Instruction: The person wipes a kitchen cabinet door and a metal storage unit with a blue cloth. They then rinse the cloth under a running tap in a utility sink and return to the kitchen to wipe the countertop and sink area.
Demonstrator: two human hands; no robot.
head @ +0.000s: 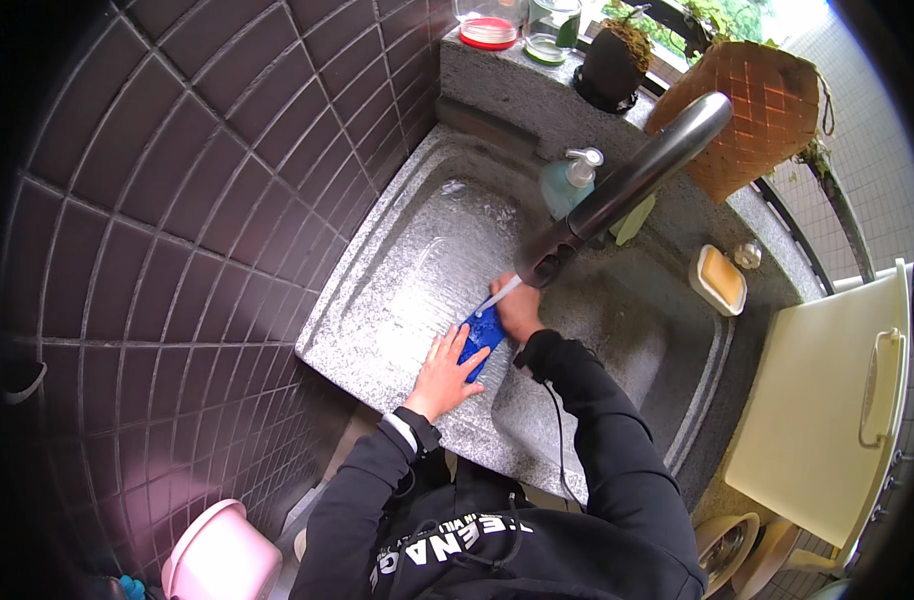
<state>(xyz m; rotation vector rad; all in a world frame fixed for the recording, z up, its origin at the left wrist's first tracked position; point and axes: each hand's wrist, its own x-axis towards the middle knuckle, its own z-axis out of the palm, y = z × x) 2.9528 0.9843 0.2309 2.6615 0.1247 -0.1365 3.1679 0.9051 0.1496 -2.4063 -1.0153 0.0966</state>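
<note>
A flat, wet blue piece [484,335], perhaps cloth, lies on the washboard-like part of a grey stone sink [397,300]. My left hand [445,375] rests with spread fingers against its lower left side, fingertips touching it. Curled at its upper right edge is my right hand [518,309], which grips it; some of the fingers are hidden. Water [499,294] runs from a dark pull-out faucet [622,195] onto the upper end of the blue piece, close beside my right hand.
A soap pump bottle [567,186] stands behind the faucet. Orange soap sits in a white dish [719,280] on the right ledge. Glass jars [489,22] and a woven planter [742,112] line the back sill. To the right is a cream washboard-like panel [817,405]; a pink bucket [220,555] stands lower left.
</note>
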